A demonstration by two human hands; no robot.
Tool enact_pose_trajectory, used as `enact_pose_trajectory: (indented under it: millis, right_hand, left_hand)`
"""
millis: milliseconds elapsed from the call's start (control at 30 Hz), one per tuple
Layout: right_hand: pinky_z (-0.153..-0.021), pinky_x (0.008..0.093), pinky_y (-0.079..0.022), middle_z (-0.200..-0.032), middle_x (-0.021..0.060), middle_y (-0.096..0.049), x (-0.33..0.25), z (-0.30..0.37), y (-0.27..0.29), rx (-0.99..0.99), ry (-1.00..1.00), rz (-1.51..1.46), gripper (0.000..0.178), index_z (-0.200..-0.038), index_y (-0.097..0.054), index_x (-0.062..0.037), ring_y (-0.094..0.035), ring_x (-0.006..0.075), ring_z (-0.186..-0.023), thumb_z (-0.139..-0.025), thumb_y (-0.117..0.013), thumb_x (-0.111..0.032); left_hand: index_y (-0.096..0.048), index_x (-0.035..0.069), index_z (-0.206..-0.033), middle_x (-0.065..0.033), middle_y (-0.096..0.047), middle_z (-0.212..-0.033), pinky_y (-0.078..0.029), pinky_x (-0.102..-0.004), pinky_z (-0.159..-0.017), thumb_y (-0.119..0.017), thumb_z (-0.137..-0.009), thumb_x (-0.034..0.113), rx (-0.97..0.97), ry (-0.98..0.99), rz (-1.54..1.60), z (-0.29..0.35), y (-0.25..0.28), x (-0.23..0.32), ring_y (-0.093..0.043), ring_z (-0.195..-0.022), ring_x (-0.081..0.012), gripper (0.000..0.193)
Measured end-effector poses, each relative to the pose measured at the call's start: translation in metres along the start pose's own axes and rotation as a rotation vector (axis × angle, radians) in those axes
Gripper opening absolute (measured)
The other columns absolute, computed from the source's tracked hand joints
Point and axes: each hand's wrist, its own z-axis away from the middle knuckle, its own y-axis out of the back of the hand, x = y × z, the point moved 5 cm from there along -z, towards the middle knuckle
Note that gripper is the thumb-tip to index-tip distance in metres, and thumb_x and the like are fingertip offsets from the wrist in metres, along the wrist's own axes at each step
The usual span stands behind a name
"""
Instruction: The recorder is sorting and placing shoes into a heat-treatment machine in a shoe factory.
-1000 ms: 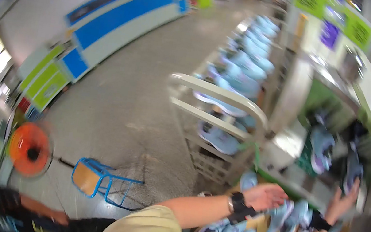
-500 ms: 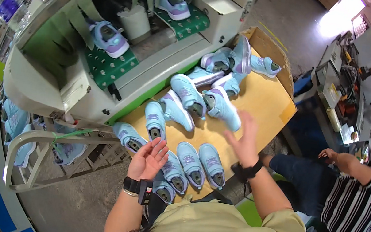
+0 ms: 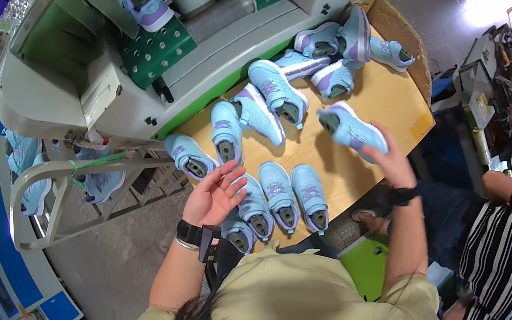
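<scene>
A light blue sneaker with a white sole (image 3: pixel 354 133) is gripped at its toe end by my right hand (image 3: pixel 393 160), lifted over the right part of the wooden table (image 3: pixel 357 184). Palm up, my left hand (image 3: pixel 215 197) has its fingers apart and holds nothing. It hovers near a row of matching sneakers (image 3: pixel 277 192) at the near edge, their dark green lasts showing in the openings. Beyond, more blue sneakers (image 3: pixel 278 94) lie loosely piled along the machine side, some tipped over.
A conveyor machine (image 3: pixel 225 51) with a green perforated belt (image 3: pixel 156 54) borders the table's far left; a sneaker (image 3: pixel 146 8) rides on it. A cardboard edge (image 3: pixel 406 24) walls the far end. A metal rack (image 3: pixel 61 198) stands left. Another person in a striped shirt (image 3: pixel 498 253) sits right.
My right hand has taken hold of a sneaker from the pile and moved it to the right, off the table. My left hand stays open. The view has shifted slightly.
</scene>
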Motion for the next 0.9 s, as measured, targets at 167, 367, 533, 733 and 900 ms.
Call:
enact_pose_trajectory:
  millis: [167,367,533,733,900]
  right_hand:
    - [-0.097,0.0326,-0.043,-0.132,0.0172,-0.048,0.013,-0.024,0.024,-0.026,-0.154,0.159,0.057,-0.136,-0.045,-0.0073,-0.052,0.0256,-0.116,-0.086,-0.068,-0.022]
    - [-0.113,0.0479,-0.024,-0.146,0.0296,-0.027,-0.015,-0.046,-0.102,-0.036,0.216,0.86,0.086,-0.145,-0.03,-0.0117,-0.023,0.0449,-0.138,-0.074,-0.076,-0.025]
    - [-0.11,0.0436,-0.031,-0.146,0.026,-0.032,-0.047,-0.099,-0.157,-0.165,0.392,0.535,0.094,-0.147,-0.027,-0.01,-0.032,0.0414,-0.135,-0.068,-0.077,-0.005]
    - [-0.085,0.0396,-0.049,-0.107,0.0253,-0.062,-0.033,-0.108,-0.137,-0.105,0.42,0.407,0.076,-0.138,-0.038,-0.007,-0.061,0.038,-0.099,-0.069,-0.068,-0.018]
    - [-0.085,0.0321,-0.048,-0.108,0.0131,-0.061,-0.057,-0.025,-0.135,-0.128,0.149,-0.15,0.07,-0.139,-0.041,-0.0067,-0.06,0.0218,-0.098,-0.076,-0.069,-0.019]
  left_hand:
    - [-0.05,0.001,-0.13,-0.0162,-0.062,-0.12,-0.05,-0.0435,-0.091,-0.043,-0.099,0.023,0.01,0.044,0.018,-0.008,0.0,-0.011,-0.063,-0.105,-0.0297,0.038]
    - [-0.05,0.002,-0.128,-0.0171,-0.06,-0.122,-0.05,-0.0432,-0.092,-0.044,-0.099,0.023,0.009,0.031,0.019,0.0,-0.002,-0.011,-0.062,-0.106,-0.0295,0.036]
    - [-0.049,0.002,-0.129,-0.0185,-0.059,-0.124,-0.051,-0.043,-0.091,-0.045,-0.099,0.023,-0.002,0.078,-0.032,-0.007,-0.012,-0.018,-0.061,-0.107,-0.0299,0.037]
    - [-0.051,0.001,-0.129,-0.0182,-0.055,-0.13,-0.048,-0.0448,-0.097,-0.048,-0.097,0.026,-0.006,0.026,-0.248,-0.026,-0.036,-0.02,-0.057,-0.115,-0.0325,0.04]
    - [-0.035,0.01,-0.142,-0.0157,-0.051,-0.132,-0.047,-0.0487,-0.091,-0.042,-0.089,0.067,0.265,-0.121,-0.54,-0.042,-0.064,-0.027,-0.053,-0.117,-0.033,0.078]
